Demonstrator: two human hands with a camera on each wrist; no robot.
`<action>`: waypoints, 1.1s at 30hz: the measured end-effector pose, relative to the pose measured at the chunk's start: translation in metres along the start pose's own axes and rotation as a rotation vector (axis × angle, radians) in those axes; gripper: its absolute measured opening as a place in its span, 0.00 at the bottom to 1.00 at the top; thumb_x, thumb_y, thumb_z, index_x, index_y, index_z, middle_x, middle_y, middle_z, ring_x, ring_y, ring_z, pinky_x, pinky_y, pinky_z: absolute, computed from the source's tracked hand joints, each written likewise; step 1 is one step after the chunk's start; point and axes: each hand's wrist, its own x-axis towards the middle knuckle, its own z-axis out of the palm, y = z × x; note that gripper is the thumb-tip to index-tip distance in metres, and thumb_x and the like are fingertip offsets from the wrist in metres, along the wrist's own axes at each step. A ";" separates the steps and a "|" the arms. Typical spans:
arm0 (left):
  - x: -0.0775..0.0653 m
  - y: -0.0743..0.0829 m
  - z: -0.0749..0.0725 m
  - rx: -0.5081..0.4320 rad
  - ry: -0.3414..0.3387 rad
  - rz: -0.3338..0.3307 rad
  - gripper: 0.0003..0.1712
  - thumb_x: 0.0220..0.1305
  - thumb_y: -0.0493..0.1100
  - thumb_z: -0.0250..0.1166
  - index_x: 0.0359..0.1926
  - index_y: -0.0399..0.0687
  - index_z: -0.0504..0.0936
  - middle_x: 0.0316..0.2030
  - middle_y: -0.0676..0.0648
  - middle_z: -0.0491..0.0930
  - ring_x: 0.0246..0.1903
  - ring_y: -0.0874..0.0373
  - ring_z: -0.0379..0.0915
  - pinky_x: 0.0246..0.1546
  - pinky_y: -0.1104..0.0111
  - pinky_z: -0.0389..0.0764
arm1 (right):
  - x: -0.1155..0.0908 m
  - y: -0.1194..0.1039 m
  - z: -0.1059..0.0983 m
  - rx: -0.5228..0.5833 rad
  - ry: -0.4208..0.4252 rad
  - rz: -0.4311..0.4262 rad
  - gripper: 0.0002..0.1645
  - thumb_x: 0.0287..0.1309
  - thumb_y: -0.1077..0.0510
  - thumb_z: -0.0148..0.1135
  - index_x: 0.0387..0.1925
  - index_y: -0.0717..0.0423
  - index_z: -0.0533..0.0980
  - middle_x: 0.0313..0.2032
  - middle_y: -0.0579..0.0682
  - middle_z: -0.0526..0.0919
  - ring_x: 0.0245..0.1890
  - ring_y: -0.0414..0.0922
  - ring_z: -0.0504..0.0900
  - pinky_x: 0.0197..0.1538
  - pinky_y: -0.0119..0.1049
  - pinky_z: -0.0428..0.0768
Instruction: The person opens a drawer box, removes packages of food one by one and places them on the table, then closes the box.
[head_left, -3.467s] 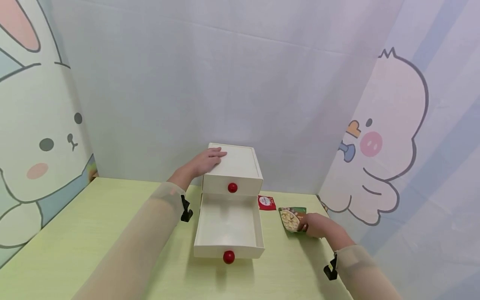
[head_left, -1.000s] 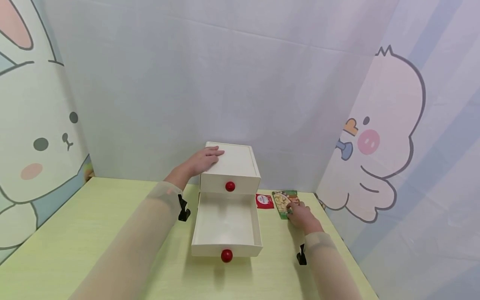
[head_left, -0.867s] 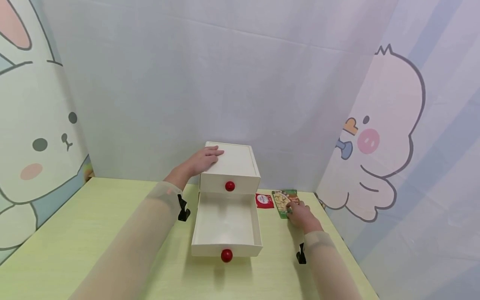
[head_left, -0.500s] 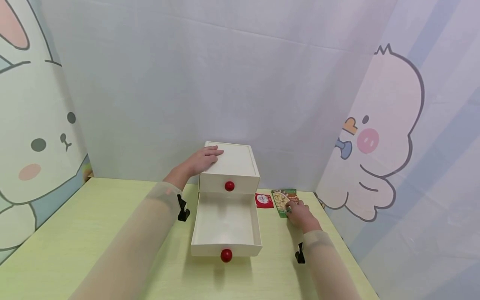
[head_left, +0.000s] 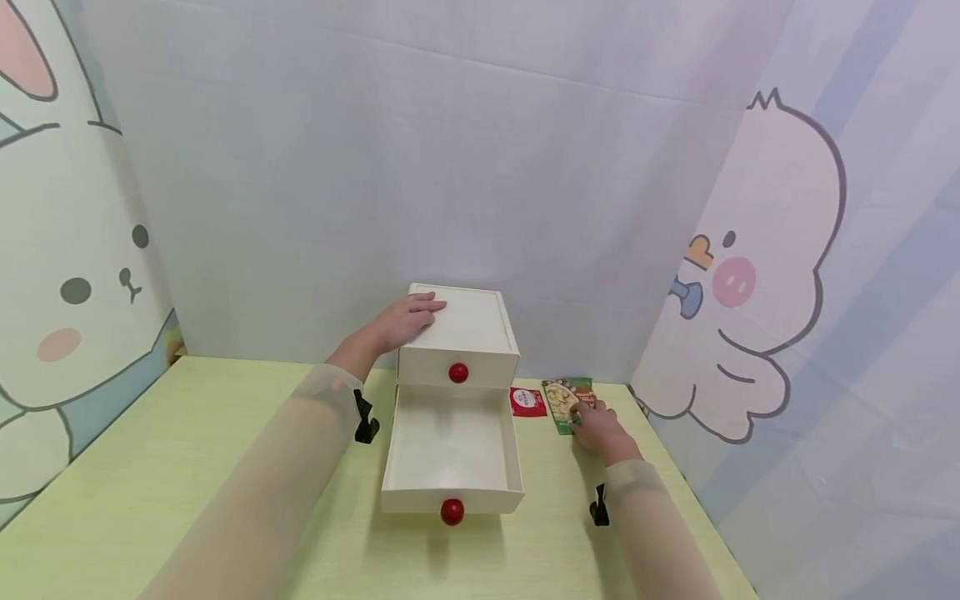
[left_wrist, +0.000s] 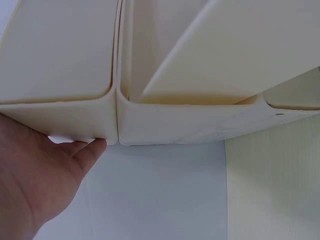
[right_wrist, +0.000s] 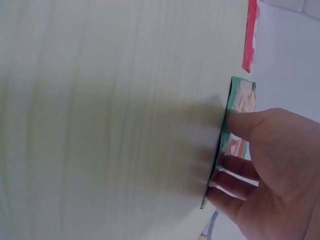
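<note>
A white two-drawer box (head_left: 468,321) stands on the table, its lower drawer (head_left: 450,446) pulled out and bare inside. My left hand (head_left: 401,323) rests on the box's top near the left edge, fingers stretched over it. The left wrist view has the same hand (left_wrist: 45,180) against the box's side wall. To the right, my right hand (head_left: 602,429) touches a green food packet (head_left: 559,402) lying flat on the table. Seen from the right wrist, its thumb and fingertips are spread apart along the packet (right_wrist: 242,97). A red packet (head_left: 528,402) lies between box and green packet.
Red round knobs sit on the upper drawer front (head_left: 420,367) and on the lower drawer. A pale yellow-green table (head_left: 225,450) spreads below. Behind it hangs a grey-white curtain (head_left: 300,208), with cartoon-printed panels at left and right.
Over the earlier frames my right hand moved the green packet back and leftward, close beside the red packet. In the last second both hands have stayed nearly still.
</note>
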 end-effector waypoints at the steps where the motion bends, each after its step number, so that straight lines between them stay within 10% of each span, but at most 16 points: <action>1: 0.000 0.000 0.000 -0.003 0.001 -0.002 0.32 0.85 0.49 0.45 0.83 0.51 0.69 0.89 0.43 0.53 0.89 0.37 0.39 0.87 0.38 0.45 | 0.000 -0.001 0.000 -0.001 -0.004 0.004 0.26 0.80 0.52 0.62 0.73 0.53 0.75 0.74 0.77 0.65 0.71 0.72 0.69 0.71 0.77 0.73; 13: 0.000 -0.002 0.001 0.016 0.006 0.003 0.32 0.85 0.50 0.45 0.84 0.53 0.69 0.89 0.44 0.53 0.89 0.37 0.40 0.87 0.38 0.45 | 0.000 0.001 -0.003 -0.037 -0.020 -0.006 0.28 0.81 0.51 0.58 0.75 0.53 0.75 0.73 0.77 0.66 0.72 0.72 0.69 0.71 0.77 0.73; 33: -0.001 -0.001 0.000 0.022 0.004 0.010 0.32 0.85 0.50 0.45 0.84 0.53 0.69 0.89 0.44 0.53 0.89 0.37 0.40 0.88 0.39 0.45 | -0.054 -0.038 -0.045 0.086 0.100 -0.321 0.29 0.83 0.45 0.58 0.74 0.54 0.78 0.72 0.68 0.76 0.73 0.68 0.74 0.73 0.71 0.75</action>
